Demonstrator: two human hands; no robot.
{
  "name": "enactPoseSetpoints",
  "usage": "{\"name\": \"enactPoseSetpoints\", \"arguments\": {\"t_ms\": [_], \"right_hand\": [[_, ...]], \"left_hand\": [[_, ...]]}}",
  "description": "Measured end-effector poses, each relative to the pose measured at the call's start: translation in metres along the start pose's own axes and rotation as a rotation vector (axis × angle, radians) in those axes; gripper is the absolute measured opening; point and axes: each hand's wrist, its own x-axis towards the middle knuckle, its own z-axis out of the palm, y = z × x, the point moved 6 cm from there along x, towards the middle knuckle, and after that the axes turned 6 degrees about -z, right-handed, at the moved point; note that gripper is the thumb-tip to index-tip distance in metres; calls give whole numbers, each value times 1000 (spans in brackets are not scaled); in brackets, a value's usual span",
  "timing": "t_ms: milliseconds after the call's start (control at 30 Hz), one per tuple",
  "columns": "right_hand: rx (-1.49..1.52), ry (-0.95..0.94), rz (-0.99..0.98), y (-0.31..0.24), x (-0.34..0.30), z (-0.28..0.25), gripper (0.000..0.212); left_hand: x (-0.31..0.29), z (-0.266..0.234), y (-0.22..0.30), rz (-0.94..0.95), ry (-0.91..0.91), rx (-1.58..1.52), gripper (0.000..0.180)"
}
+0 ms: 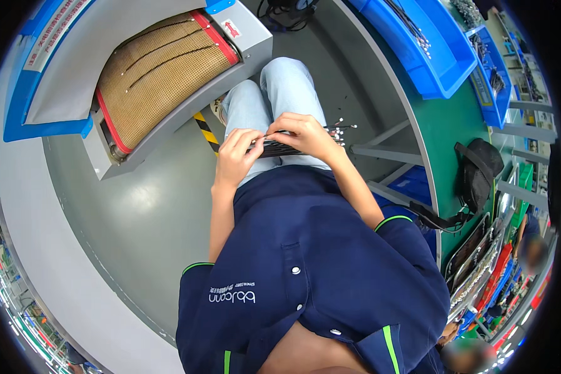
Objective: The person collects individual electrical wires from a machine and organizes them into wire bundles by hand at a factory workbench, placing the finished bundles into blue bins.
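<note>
- Green surface point(445, 124), right: blue bin point(447, 80), black bag point(481, 165).
- Machine point(193, 109), left: label point(57, 34) with red writing, red-arrow sticker point(230, 28).
- Navy shirt point(355, 249), white lettering.
- Black cables point(285, 149) across lap point(293, 81); left hand point(238, 149) and right hand point(304, 134) grips pinching one between them.

A large blue bin point(445, 75) sits at the far end of the green table point(445, 121), along its left edge. A smaller blue bin point(495, 113) stands just beside it, toward the right edge. Nearer, a black bag point(485, 163) lies by the right edge, its strap point(445, 221) reaching the left edge. Yellow-and-black tape point(206, 129) marks the floor point(137, 206).
</note>
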Motion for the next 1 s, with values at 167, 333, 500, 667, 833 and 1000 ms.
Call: {"name": "enactPoseSetpoints", "arguments": {"t_ms": [167, 333, 500, 667, 833, 1000], "right_hand": [[82, -4, 28, 12, 9, -5, 11], [89, -8, 15, 40, 38, -32, 8], [102, 16, 31, 68, 73, -51, 8], [117, -37, 84, 102, 111, -66, 11], [-24, -112, 173, 147, 136, -103, 13], [-83, -101, 306, 164, 153, -130, 14]], "left_hand": [[19, 0, -1, 2, -26, 14, 15], [55, 7, -13, 21, 4, 33, 16], [98, 17, -34, 0, 11, 17, 16], [143, 14, -65, 20, -30, 60, 18], [167, -20, -120, -179, 29, 117, 16], [177, -46, -153, -269, 78, 131, 17]]}}
